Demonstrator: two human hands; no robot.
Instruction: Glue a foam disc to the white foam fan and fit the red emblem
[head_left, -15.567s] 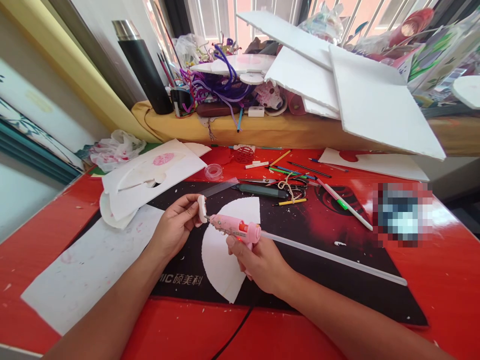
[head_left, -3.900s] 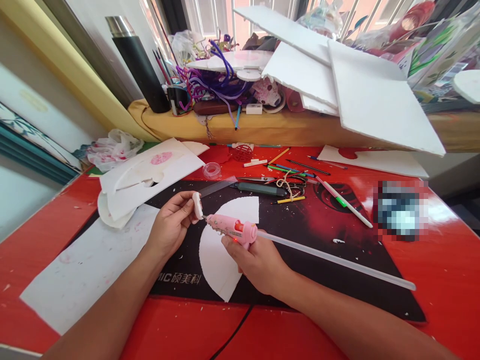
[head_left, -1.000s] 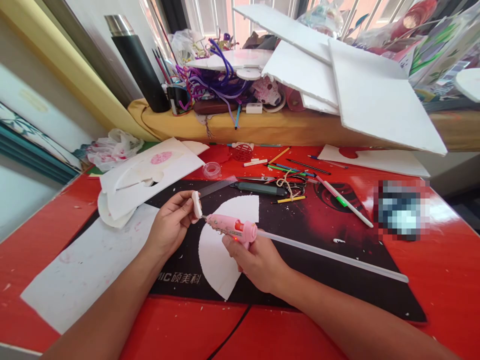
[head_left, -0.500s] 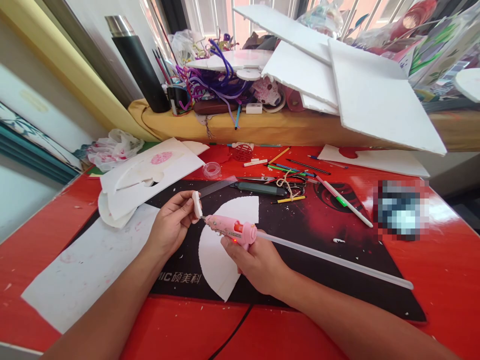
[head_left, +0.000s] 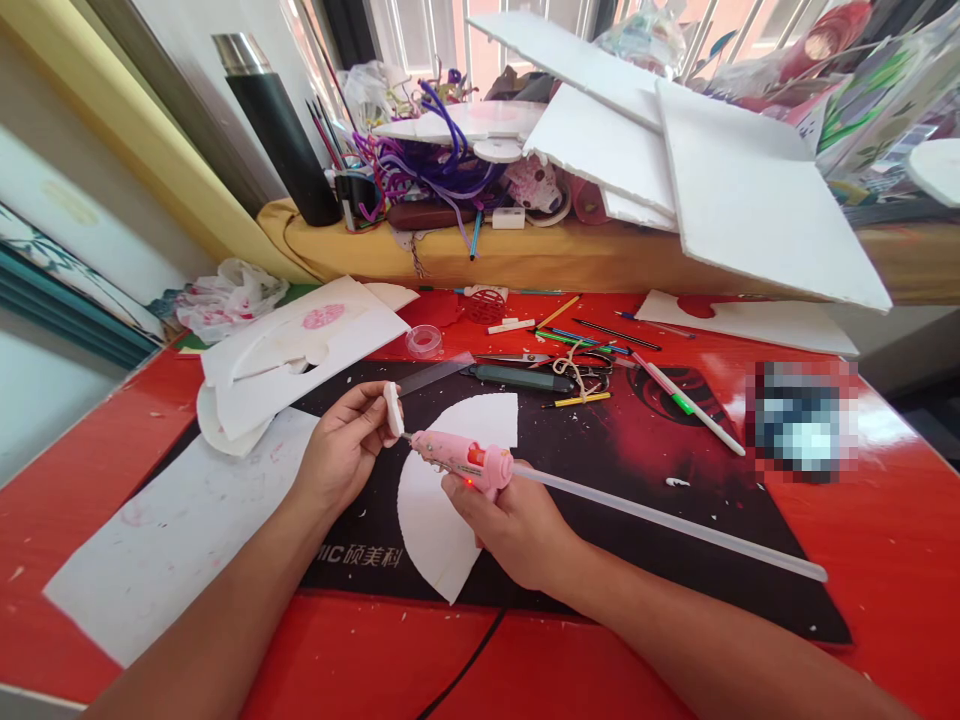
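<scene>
Head view: small white foam piece (head_left: pixel 392 409) was pinched in left hand (head_left: pixel 341 452) fingers; right hand (head_left: pixel 514 525) gripped pink glue gun (head_left: pixel 461 460), nozzle touching it. Below lay white fan-shaped cutout (head_left: pixel 442 500) on black mat (head_left: pixel 675 480), red table (head_left: pixel 900 560); cluttered windowsill (head_left: pixel 525 255) far.

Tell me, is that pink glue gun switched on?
On, apparently: a small red light glows on the pink glue gun held in the right hand.
</scene>
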